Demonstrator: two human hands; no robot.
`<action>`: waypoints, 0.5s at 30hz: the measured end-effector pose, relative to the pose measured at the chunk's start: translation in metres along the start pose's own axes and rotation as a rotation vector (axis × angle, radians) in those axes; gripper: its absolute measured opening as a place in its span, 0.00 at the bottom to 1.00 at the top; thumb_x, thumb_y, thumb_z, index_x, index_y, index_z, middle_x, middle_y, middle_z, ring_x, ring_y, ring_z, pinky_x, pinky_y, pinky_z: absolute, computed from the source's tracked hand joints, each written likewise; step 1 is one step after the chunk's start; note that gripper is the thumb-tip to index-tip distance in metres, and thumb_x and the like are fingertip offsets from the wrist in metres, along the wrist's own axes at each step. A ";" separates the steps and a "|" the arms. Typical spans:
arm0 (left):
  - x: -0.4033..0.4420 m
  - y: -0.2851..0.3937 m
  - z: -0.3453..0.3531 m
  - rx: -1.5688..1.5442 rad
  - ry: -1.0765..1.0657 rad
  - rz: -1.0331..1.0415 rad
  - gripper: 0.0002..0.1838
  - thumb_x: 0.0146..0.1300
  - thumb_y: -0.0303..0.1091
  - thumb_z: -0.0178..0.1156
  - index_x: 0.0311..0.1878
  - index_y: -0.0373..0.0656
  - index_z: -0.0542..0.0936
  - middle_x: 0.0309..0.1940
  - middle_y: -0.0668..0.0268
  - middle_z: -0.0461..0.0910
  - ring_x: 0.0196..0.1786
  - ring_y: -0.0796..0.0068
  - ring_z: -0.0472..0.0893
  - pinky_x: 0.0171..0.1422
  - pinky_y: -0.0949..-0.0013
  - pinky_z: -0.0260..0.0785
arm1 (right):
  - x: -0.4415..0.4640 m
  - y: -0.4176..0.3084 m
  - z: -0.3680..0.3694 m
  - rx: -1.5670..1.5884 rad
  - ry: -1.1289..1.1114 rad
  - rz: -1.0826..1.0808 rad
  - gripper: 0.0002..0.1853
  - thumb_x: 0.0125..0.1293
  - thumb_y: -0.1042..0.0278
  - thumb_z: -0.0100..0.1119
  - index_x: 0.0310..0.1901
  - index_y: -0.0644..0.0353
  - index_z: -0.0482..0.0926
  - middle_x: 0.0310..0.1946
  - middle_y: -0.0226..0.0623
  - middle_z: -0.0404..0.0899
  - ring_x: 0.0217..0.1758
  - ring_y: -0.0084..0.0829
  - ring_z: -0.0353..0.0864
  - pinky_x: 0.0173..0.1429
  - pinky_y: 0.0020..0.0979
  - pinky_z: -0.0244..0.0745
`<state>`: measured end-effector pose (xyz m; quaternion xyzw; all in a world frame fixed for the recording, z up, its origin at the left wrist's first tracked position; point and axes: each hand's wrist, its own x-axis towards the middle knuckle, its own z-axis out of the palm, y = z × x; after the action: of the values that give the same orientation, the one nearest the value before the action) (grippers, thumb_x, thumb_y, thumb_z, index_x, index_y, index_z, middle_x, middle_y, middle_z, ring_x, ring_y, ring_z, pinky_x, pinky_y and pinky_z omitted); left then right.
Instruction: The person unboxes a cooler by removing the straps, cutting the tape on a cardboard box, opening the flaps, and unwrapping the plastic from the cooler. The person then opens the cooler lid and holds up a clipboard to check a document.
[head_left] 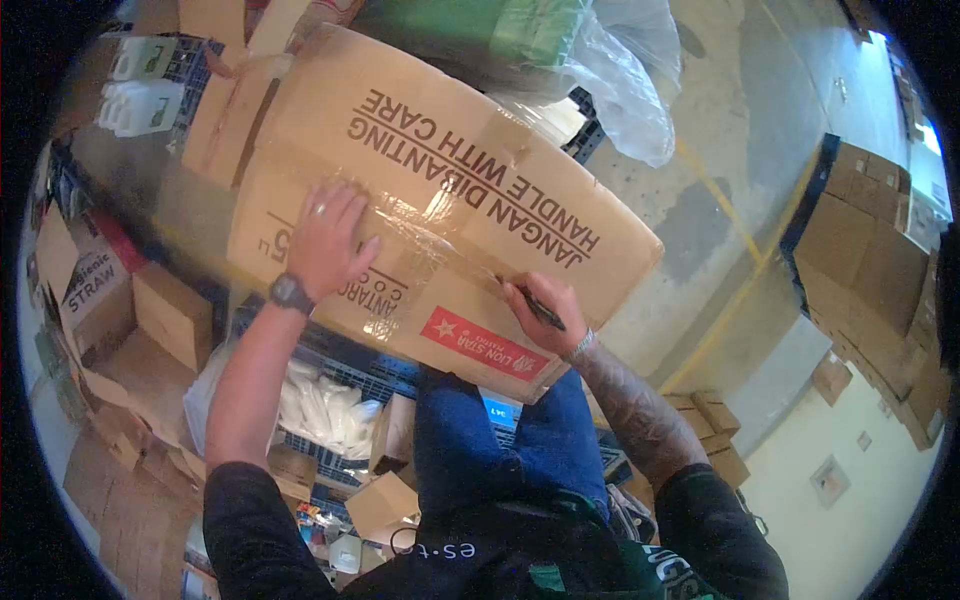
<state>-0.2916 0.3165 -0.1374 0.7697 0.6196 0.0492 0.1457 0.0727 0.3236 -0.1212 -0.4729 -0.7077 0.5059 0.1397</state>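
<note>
Your left hand lies open, palm down, on the big carton, which is in front of your legs. Your right hand is closed around a slim dark tool, maybe a cutter, near the shiny tape. If it is sharp, too deep pressure could damage what is inside; a slip could injure your left hand.

The tan carton is printed with dark lettering and marked, at six o'clock, by a red label (white-starred).
</note>
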 end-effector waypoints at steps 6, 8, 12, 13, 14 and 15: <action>0.031 0.000 -0.009 -0.069 -0.043 0.026 0.35 0.50 0.61 0.74 0.49 0.40 0.78 0.49 0.55 0.78 0.57 0.49 0.76 0.68 0.49 0.65 | 0.080 -0.038 0.026 0.160 -0.007 -0.044 0.10 0.74 0.63 0.63 0.41 0.62 0.83 0.26 0.47 0.82 0.28 0.41 0.85 0.36 0.37 0.78; 0.036 0.003 -0.018 -0.098 -0.181 -0.026 0.38 0.48 0.63 0.75 0.49 0.39 0.79 0.51 0.54 0.79 0.59 0.48 0.76 0.71 0.48 0.63 | 0.093 -0.047 0.039 0.202 0.021 -0.064 0.11 0.74 0.62 0.63 0.41 0.63 0.83 0.25 0.47 0.82 0.27 0.39 0.84 0.35 0.36 0.78; 0.034 -0.005 -0.019 -0.138 -0.150 0.080 0.40 0.42 0.63 0.78 0.49 0.39 0.79 0.51 0.53 0.78 0.60 0.47 0.76 0.69 0.49 0.64 | 0.116 -0.056 0.043 0.188 -0.030 0.000 0.12 0.74 0.61 0.63 0.41 0.63 0.83 0.24 0.47 0.81 0.27 0.38 0.83 0.35 0.38 0.77; 0.031 -0.006 -0.016 -0.153 -0.201 0.062 0.40 0.41 0.62 0.79 0.49 0.40 0.79 0.51 0.53 0.77 0.60 0.47 0.75 0.69 0.48 0.64 | 0.117 -0.057 0.041 0.202 -0.053 0.065 0.12 0.74 0.61 0.63 0.40 0.63 0.83 0.24 0.47 0.81 0.26 0.39 0.82 0.35 0.38 0.77; 0.034 -0.003 -0.024 -0.169 -0.247 0.044 0.40 0.40 0.60 0.80 0.48 0.40 0.79 0.52 0.54 0.77 0.60 0.47 0.75 0.69 0.48 0.64 | 0.119 -0.058 0.038 0.213 -0.077 0.127 0.13 0.74 0.60 0.63 0.39 0.63 0.83 0.24 0.47 0.81 0.26 0.39 0.82 0.35 0.39 0.76; 0.036 -0.001 -0.027 -0.180 -0.288 0.026 0.39 0.39 0.59 0.81 0.48 0.40 0.79 0.52 0.54 0.77 0.61 0.47 0.75 0.69 0.48 0.64 | 0.120 -0.050 0.038 0.209 -0.073 0.134 0.13 0.74 0.60 0.63 0.38 0.63 0.82 0.24 0.47 0.80 0.26 0.39 0.81 0.35 0.39 0.76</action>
<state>-0.2909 0.3562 -0.1156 0.7606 0.5754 -0.0043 0.3007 -0.0408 0.3969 -0.1297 -0.4833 -0.6225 0.6020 0.1284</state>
